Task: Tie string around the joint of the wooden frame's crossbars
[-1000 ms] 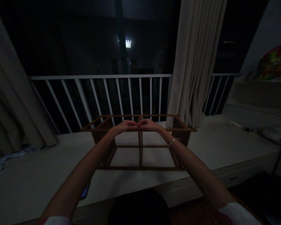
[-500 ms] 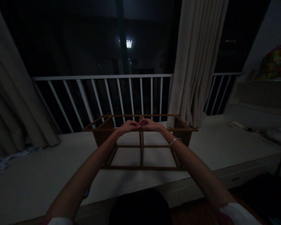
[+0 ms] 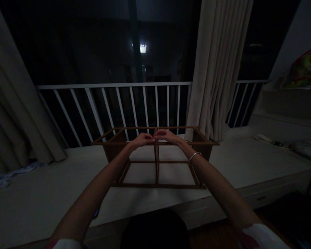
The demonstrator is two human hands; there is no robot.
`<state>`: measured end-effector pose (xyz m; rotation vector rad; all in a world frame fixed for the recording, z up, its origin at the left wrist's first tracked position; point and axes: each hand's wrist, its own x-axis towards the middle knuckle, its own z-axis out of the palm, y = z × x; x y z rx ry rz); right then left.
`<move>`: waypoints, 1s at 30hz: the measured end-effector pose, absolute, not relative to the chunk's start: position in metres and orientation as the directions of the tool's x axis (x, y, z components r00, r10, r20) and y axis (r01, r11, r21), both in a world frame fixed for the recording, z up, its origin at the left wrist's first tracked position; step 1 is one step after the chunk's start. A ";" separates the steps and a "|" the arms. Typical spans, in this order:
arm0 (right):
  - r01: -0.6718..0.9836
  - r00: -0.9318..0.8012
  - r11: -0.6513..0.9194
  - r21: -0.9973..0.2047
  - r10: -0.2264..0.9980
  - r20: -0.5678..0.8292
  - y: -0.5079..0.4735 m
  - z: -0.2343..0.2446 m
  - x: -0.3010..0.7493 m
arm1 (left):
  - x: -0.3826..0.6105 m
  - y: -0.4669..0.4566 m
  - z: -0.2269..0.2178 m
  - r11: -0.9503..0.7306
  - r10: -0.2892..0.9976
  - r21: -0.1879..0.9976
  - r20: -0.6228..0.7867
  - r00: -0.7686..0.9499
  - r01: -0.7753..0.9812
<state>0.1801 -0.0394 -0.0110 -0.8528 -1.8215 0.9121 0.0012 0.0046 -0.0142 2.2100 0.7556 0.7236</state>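
Observation:
A brown wooden frame (image 3: 200, 143) of thin bars stands on a pale platform (image 3: 54, 186) in a dim room. Both my arms reach out to the middle of its top front bar. My left hand (image 3: 142, 139) is curled, fingertips pinched at the spot where the centre post meets that bar. My right hand (image 3: 166, 136) is just right of it, fingers bent down onto the same joint, a metal bangle on its wrist. The fingertips of both hands nearly touch. Whatever small thing they pinch is too dark to make out.
A white railing (image 3: 114, 85) runs behind the frame before a dark window. Curtains hang at the left (image 3: 12, 114) and right of centre (image 3: 217, 69). A colourful bag (image 3: 304, 67) sits on a ledge at far right. Cloth lies on the platform at the right (image 3: 282, 144).
My right hand has lifted slightly and its fingers have flattened over the joint. The left hand stays put. The view has barely shifted.

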 end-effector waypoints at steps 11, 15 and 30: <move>0.316 -0.232 0.579 -0.751 0.815 0.531 -0.023 -0.022 0.180 | 0.003 0.006 -0.016 -0.557 0.684 0.790 0.260 0.681 0.258; 0.348 -0.191 0.582 -0.735 0.812 0.552 -0.021 -0.024 0.181 | 0.002 0.007 -0.017 -0.540 0.700 0.793 0.237 0.673 0.282; 0.390 -0.251 0.492 -0.778 0.870 0.424 -0.032 -0.020 0.175 | 0.003 0.008 -0.018 -0.540 0.698 0.796 0.242 0.674 0.274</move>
